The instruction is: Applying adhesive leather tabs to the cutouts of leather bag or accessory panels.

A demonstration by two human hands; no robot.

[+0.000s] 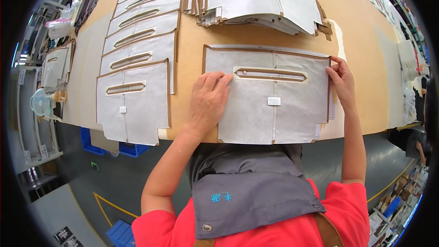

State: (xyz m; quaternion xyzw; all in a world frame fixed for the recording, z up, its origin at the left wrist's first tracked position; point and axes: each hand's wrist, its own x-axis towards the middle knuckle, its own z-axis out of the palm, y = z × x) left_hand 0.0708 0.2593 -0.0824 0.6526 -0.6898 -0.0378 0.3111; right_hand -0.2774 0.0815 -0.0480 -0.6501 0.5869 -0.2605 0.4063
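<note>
A light grey flat panel (247, 114) with brown-edged borders lies before me at the table's front edge. Across its upper part runs a long brown-framed slot (270, 75) on a pale backing, and a small white tab (274, 101) sits below it on the centre seam. My left hand (209, 98) rests palm down over the panel's left edge, fingers lying on it near the slot's left end. At the upper right corner my right hand (342, 78) pinches the panel's edge, thumb on top and fingers partly hidden behind.
An overlapping row of similar slotted panels (132, 110) stretches away on the left. Beyond my panel stands a thick stack of grey panels (260, 0). Blue crates (132, 149) sit below the table's edge at left. Shelving (39, 155) lines the far left.
</note>
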